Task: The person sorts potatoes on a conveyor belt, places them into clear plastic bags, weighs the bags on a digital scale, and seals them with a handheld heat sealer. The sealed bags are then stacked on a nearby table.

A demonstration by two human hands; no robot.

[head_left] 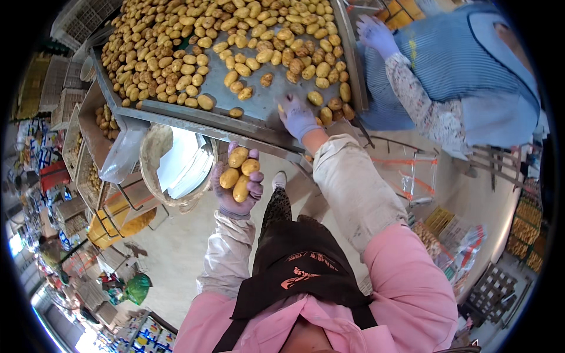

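My left hand (234, 203), in a purple glove, is turned palm up beside the near edge of a metal sorting table. Several small yellow potatoes (229, 178) rest in it, with the fingers curled round them. My right hand (299, 117), gloved in the same colour, reaches over the near right part of the table (259, 107). Motion smears its fingers, so whether they grip anything is unclear. Loose potatoes (170, 56) cover much of the tabletop, thickest at the far left. A few brownish ones (335, 104) lie just right of my right hand.
At the table's right side stands another person (435, 82) in a blue vest, one gloved hand near the rim. A round basket (154, 191) holding white sheets is left of my left hand. Crates of potatoes (106, 122) and a clear plastic bag (125, 150) are farther left.
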